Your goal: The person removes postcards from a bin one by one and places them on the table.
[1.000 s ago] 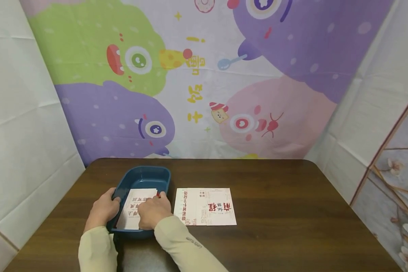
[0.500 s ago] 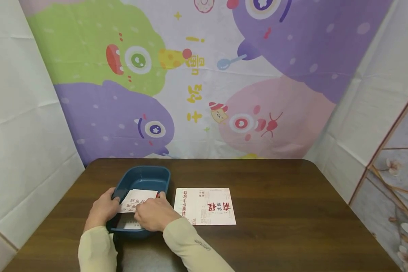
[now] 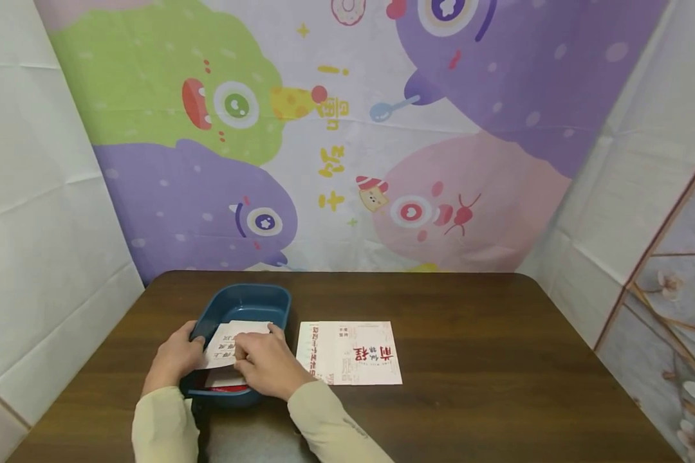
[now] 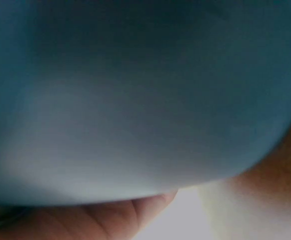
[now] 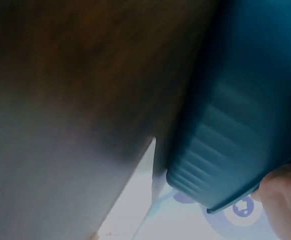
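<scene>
The tray (image 3: 249, 297) looks smooth plastic, the cards (image 3: 220, 355) matt paper — the table (image 3: 469, 334) wood-grained, the backdrop (image 3: 336, 241) creased cloth.

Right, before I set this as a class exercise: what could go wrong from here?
The cards in the tray overlap askew, so the right hand might drag several along.
The right sleeve appears close to the printed paper on the table and could nudge it.
If the left hand released the rim, the tray might shift.
</scene>
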Demonstrator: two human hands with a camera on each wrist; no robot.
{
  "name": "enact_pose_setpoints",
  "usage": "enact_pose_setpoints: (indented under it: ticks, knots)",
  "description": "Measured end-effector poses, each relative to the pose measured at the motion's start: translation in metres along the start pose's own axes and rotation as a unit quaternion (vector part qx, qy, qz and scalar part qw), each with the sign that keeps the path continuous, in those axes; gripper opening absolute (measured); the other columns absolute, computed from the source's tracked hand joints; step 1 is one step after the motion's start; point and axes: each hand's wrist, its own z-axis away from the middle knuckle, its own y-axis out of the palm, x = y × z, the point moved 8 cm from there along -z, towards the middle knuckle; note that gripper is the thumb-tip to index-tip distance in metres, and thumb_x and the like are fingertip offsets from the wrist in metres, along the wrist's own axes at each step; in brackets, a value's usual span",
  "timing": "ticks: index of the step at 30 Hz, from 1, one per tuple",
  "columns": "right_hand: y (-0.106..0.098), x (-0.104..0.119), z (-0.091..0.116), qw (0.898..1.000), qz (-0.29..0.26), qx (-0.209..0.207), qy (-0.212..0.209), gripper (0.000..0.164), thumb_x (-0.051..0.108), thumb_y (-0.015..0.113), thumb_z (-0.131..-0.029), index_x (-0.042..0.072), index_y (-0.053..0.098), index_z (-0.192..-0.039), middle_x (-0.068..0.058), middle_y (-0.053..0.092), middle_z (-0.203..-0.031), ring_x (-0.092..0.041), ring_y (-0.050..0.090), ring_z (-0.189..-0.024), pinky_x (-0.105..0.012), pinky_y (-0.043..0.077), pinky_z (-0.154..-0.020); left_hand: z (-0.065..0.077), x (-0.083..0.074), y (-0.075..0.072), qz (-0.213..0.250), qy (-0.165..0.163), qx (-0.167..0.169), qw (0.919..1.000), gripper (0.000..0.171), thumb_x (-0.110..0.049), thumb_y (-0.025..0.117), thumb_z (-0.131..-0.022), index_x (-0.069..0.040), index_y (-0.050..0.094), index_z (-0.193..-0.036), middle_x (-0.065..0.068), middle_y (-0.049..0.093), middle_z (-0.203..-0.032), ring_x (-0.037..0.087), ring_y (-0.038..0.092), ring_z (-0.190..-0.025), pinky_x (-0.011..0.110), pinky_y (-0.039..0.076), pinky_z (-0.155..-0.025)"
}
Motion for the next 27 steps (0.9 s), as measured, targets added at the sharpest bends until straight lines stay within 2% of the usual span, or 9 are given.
enact_pose_setpoints:
  ticks: [3,5,6,9,12,14,20,24,27]
  knots:
    - [-0.002,-0.001,0.000,0.999,-0.045,-0.019,-0.004,0.014,0.013,0.068,-0.088,0.018,0.057,-0.080,0.011,0.062,-0.072,0.005,0.055,-0.078,-0.058,0.033,-0.110,0.000,0.002,-0.003,-0.002,-0.002,-0.002,1.0000,0.052,-0.018,0.036,-0.100,0.001,0.026,-0.147,0.041,0.037,-0.138,0.055,0.043,-0.109,0.075,0.038,-0.093]
    - [-0.006,0.002,0.001,0.998,-0.040,-0.037,-0.021,0.004,0.011,0.065,-0.089,0.015,0.064,-0.088,0.008,0.067,-0.080,0.001,0.058,-0.083,-0.052,0.038,-0.108,0.001,0.002,-0.004,-0.008,0.006,-0.008,0.9999,0.051,-0.018,0.035,-0.100,0.002,0.028,-0.146,0.042,0.037,-0.138,0.057,0.042,-0.112,0.075,0.036,-0.093]
    - [-0.008,0.004,0.003,0.998,-0.028,-0.046,-0.031,0.006,0.011,0.064,-0.090,0.014,0.068,-0.094,0.006,0.068,-0.084,-0.001,0.059,-0.085,-0.046,0.042,-0.105,0.001,0.001,-0.005,-0.012,0.012,-0.011,0.9998,0.050,-0.018,0.035,-0.100,0.002,0.029,-0.146,0.042,0.038,-0.138,0.057,0.042,-0.113,0.076,0.036,-0.094]
    - [-0.016,0.009,0.010,0.995,0.020,-0.079,-0.062,0.014,0.010,0.061,-0.094,0.010,0.072,-0.102,0.001,0.067,-0.089,-0.005,0.059,-0.082,-0.025,0.051,-0.087,0.003,-0.003,-0.003,-0.017,0.030,-0.010,0.9994,0.048,-0.018,0.036,-0.100,0.003,0.033,-0.144,0.041,0.040,-0.138,0.058,0.042,-0.116,0.075,0.035,-0.095]
    - [-0.027,0.010,0.016,0.990,0.045,-0.111,-0.069,0.014,0.012,0.058,-0.097,0.011,0.072,-0.099,0.001,0.060,-0.088,-0.004,0.056,-0.078,-0.012,0.051,-0.072,0.004,-0.006,-0.003,-0.013,0.038,-0.009,0.9991,0.046,-0.017,0.037,-0.101,0.003,0.036,-0.142,0.040,0.042,-0.137,0.058,0.042,-0.117,0.076,0.036,-0.095]
    - [-0.035,0.006,0.019,0.989,0.041,-0.130,-0.064,0.013,0.010,0.056,-0.098,0.010,0.069,-0.098,0.001,0.059,-0.089,-0.003,0.057,-0.078,-0.012,0.052,-0.070,0.003,-0.009,-0.002,-0.012,0.038,-0.012,0.9991,0.046,-0.017,0.038,-0.101,0.003,0.037,-0.142,0.040,0.043,-0.137,0.058,0.043,-0.118,0.076,0.036,-0.095]
    - [-0.055,0.003,0.021,0.983,0.048,-0.173,-0.043,0.010,0.013,0.051,-0.101,0.011,0.060,-0.097,0.000,0.065,-0.088,-0.008,0.058,-0.083,-0.023,0.056,-0.071,0.003,-0.012,-0.004,-0.017,0.040,-0.013,0.9990,0.046,-0.016,0.038,-0.101,0.003,0.035,-0.143,0.040,0.042,-0.139,0.058,0.042,-0.119,0.075,0.036,-0.096]
    - [-0.058,0.007,0.022,0.984,0.036,-0.170,-0.039,0.008,0.013,0.054,-0.099,0.013,0.061,-0.095,0.002,0.065,-0.087,-0.007,0.057,-0.082,-0.022,0.055,-0.068,0.005,-0.009,-0.004,-0.014,0.032,-0.005,0.9994,0.048,-0.016,0.037,-0.101,0.004,0.032,-0.144,0.041,0.040,-0.139,0.059,0.042,-0.119,0.076,0.036,-0.095]
    - [-0.057,0.013,0.021,0.986,0.033,-0.160,-0.045,0.007,0.013,0.056,-0.097,0.015,0.061,-0.092,0.005,0.064,-0.083,-0.005,0.053,-0.077,-0.018,0.051,-0.062,0.007,-0.008,-0.004,-0.015,0.039,-0.009,0.9991,0.046,-0.015,0.038,-0.101,0.005,0.034,-0.143,0.041,0.043,-0.137,0.058,0.044,-0.116,0.075,0.037,-0.095]
